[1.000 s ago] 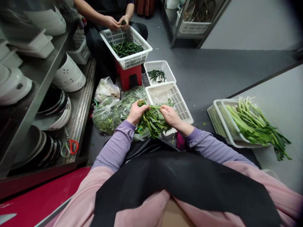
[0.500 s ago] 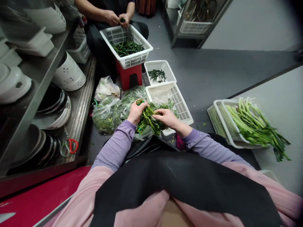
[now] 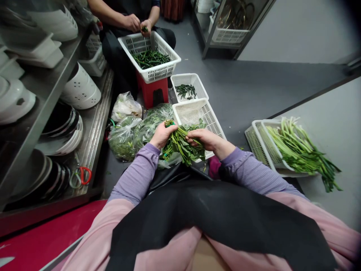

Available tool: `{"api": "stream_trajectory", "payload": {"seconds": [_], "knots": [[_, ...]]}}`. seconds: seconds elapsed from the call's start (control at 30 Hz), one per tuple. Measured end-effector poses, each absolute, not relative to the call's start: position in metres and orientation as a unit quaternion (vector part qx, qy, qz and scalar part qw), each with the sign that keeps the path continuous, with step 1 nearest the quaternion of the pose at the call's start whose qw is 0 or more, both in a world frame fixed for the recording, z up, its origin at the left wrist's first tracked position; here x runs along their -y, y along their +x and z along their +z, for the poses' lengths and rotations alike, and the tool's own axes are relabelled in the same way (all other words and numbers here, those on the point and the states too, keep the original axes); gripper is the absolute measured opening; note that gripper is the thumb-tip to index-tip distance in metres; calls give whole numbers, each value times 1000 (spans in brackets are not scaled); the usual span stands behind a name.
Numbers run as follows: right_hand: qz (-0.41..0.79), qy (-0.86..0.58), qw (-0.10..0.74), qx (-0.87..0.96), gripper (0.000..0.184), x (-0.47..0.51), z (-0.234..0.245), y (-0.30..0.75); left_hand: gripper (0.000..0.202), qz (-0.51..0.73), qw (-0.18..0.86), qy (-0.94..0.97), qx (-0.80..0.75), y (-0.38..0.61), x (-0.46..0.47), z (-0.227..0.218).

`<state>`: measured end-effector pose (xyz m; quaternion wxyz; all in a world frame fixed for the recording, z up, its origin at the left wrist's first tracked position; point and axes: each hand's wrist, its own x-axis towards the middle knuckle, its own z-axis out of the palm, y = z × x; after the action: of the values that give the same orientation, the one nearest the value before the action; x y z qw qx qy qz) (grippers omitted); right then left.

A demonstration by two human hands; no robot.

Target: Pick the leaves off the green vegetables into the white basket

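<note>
Right hand (image 3: 205,138) shifted outward, greens (image 3: 183,149) near basket rim (image 3: 216,119), floor (image 3: 234,96) beyond

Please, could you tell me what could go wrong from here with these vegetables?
The left hand grips the leafy bunch near its stem ends, and the right hand is at its stems; loose pieces might fall to the floor.

At the right, long greens hang over their basket's edge, so some could slide out.

The basket of thin green pods looks wider than the red stool beneath, so a knock might tip it.
</note>
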<state>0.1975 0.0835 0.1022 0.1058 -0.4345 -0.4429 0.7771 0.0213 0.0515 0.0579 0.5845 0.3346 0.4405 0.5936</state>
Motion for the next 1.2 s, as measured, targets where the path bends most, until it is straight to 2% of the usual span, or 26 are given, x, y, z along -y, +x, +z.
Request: {"api": "stream_trajectory", "payload": {"seconds": [0.07,0.13,0.3,0.4,0.53,0.7,0.77,0.9,1.1,1.2], "knots": [[781,-432,79,444,10,-82,101,197,22,594,570,347,-449,23,-50,58],[754,-446,111,470,9,-80,98,196,22,603,546,356,-460,24,-50,58],[599,-484,352,531,12,-74,83,181,21,634,515,342,-465,29,-51,54],[606,-474,430,472,15,-71,74,171,21,640,533,324,-449,33,-52,52],[626,-455,434,461,11,-67,72,169,21,645,559,296,-428,33,-52,54],[630,-439,350,537,15,-64,78,179,22,655,559,278,-427,28,-51,54],[616,-455,340,547,14,-64,77,182,23,660,536,290,-438,28,-51,52],[565,-494,381,541,13,-63,67,178,24,648,503,340,-460,35,-49,52],[605,-544,459,357,18,-84,62,177,23,656,438,376,-485,40,-43,59],[591,-553,470,351,16,-102,68,194,24,682,471,319,-459,36,-45,58]]}}
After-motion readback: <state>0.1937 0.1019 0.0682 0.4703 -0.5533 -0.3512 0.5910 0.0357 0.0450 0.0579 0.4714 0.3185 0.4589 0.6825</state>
